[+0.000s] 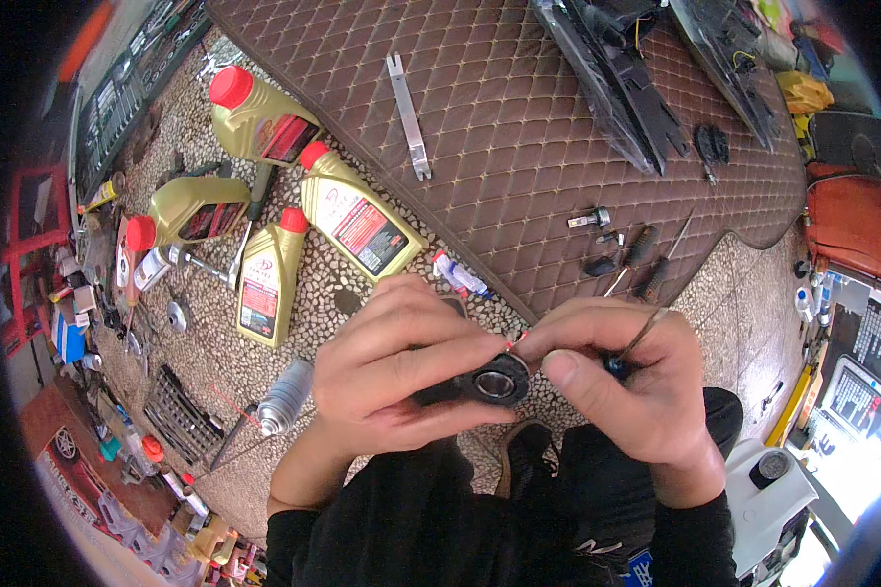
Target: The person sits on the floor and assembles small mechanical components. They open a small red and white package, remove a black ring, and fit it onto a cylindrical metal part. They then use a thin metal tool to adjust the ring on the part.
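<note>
My left hand (pixel 392 357) is wrapped round a black part with a round opening (pixel 496 383) that has a shiny metal ring inside. Most of this part is hidden by my fingers. Close beside it, my right hand (pixel 625 377) is closed with thumb and forefinger near the part's edge. A thin, dark-handled tool (pixel 643 335) with a slim shaft sticks up out of the right hand; its exact kind cannot be made out. Small red bits (pixel 517 340) show between the two hands. Beyond my left hand lies a small white tube with blue and red markings (pixel 460 276).
Several gold bottles with red caps (pixel 360 220) lie on the pebbled floor. A quilted brown mat (pixel 499 108) holds a metal pry bar (pixel 408 115), screwdrivers (pixel 639 247), a bulb (pixel 589 218) and black lamp housings (pixel 617 88). A spray can (pixel 286 396) and a socket set (pixel 181 416) sit left.
</note>
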The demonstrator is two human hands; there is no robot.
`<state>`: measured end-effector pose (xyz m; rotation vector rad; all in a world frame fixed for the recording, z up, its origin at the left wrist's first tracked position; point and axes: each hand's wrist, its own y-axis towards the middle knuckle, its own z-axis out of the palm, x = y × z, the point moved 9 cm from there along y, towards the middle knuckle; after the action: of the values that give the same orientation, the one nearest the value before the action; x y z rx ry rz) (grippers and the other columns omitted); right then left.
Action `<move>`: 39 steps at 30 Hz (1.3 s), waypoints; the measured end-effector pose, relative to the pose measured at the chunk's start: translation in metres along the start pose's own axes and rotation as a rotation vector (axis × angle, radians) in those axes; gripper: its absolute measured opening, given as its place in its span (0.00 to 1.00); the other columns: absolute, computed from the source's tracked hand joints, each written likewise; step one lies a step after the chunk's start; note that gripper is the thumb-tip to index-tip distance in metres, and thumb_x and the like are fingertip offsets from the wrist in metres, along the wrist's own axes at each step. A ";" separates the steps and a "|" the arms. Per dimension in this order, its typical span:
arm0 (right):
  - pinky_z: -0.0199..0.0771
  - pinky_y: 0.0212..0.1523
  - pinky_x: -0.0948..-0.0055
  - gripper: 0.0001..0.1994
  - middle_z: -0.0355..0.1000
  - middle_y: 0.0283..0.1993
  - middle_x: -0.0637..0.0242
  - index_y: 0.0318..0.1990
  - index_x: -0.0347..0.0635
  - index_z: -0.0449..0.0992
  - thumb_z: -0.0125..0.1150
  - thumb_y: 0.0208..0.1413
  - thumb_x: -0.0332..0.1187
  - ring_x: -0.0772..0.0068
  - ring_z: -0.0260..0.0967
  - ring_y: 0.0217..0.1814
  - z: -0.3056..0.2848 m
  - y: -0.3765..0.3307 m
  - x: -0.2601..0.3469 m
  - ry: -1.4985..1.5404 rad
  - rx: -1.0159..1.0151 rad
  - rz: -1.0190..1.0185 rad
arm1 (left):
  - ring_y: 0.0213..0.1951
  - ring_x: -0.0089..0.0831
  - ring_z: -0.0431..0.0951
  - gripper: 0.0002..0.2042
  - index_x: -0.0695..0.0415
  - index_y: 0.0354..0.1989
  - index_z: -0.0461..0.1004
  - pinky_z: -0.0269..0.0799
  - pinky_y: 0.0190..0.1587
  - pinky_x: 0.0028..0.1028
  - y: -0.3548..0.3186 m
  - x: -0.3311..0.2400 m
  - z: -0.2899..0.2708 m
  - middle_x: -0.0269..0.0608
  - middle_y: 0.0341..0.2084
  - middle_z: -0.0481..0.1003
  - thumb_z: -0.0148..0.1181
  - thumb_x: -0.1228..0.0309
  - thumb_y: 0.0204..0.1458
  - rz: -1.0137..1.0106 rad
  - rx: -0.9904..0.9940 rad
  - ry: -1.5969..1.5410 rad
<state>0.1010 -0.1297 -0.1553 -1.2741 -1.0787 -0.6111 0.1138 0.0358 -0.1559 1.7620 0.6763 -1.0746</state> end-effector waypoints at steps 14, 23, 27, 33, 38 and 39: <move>0.73 0.45 0.75 0.15 0.82 0.41 0.55 0.46 0.27 0.82 0.61 0.61 0.33 0.74 0.77 0.41 0.004 -0.003 -0.001 0.121 -0.003 0.059 | 0.33 0.34 0.78 0.25 0.62 0.44 0.83 0.70 0.40 0.34 0.000 -0.002 -0.005 0.41 0.35 0.81 0.84 0.66 0.36 0.036 -0.024 0.029; 0.52 0.27 0.84 0.15 0.70 0.25 0.78 0.45 0.30 0.83 0.74 0.49 0.25 0.92 0.53 0.24 -0.001 0.000 -0.021 0.070 -0.013 0.238 | 0.32 0.33 0.79 0.25 0.62 0.46 0.83 0.71 0.42 0.35 0.005 -0.005 0.000 0.40 0.35 0.81 0.82 0.69 0.36 -0.034 0.046 0.205; 0.63 0.32 0.84 0.15 0.79 0.33 0.68 0.44 0.29 0.83 0.76 0.50 0.27 0.88 0.66 0.30 -0.003 0.000 -0.029 0.101 -0.057 0.219 | 0.34 0.33 0.79 0.25 0.61 0.47 0.82 0.71 0.43 0.35 0.004 -0.003 0.002 0.40 0.37 0.81 0.81 0.68 0.37 -0.054 0.060 0.200; 0.56 0.27 0.84 0.12 0.72 0.26 0.79 0.47 0.34 0.84 0.72 0.55 0.27 0.92 0.58 0.26 -0.002 0.001 -0.025 0.084 -0.062 0.085 | 0.33 0.33 0.79 0.26 0.61 0.48 0.82 0.71 0.43 0.35 0.003 -0.002 0.002 0.39 0.38 0.80 0.81 0.68 0.38 -0.029 0.060 0.195; 0.54 0.26 0.85 0.12 0.70 0.26 0.81 0.47 0.34 0.84 0.72 0.55 0.27 0.93 0.56 0.26 -0.001 0.002 -0.027 0.124 -0.054 0.122 | 0.34 0.36 0.80 0.28 0.62 0.49 0.82 0.72 0.43 0.39 0.002 0.000 0.003 0.44 0.36 0.81 0.82 0.64 0.37 -0.012 0.076 0.208; 0.53 0.26 0.85 0.12 0.70 0.26 0.81 0.47 0.34 0.84 0.72 0.55 0.26 0.93 0.56 0.25 -0.001 0.002 -0.028 0.123 -0.055 0.133 | 0.34 0.36 0.79 0.28 0.62 0.49 0.82 0.72 0.43 0.39 0.002 0.000 0.004 0.44 0.36 0.81 0.82 0.64 0.37 -0.010 0.077 0.205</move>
<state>0.0913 -0.1358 -0.1810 -1.3273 -0.8734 -0.6132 0.1140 0.0317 -0.1561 1.9547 0.7783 -0.9453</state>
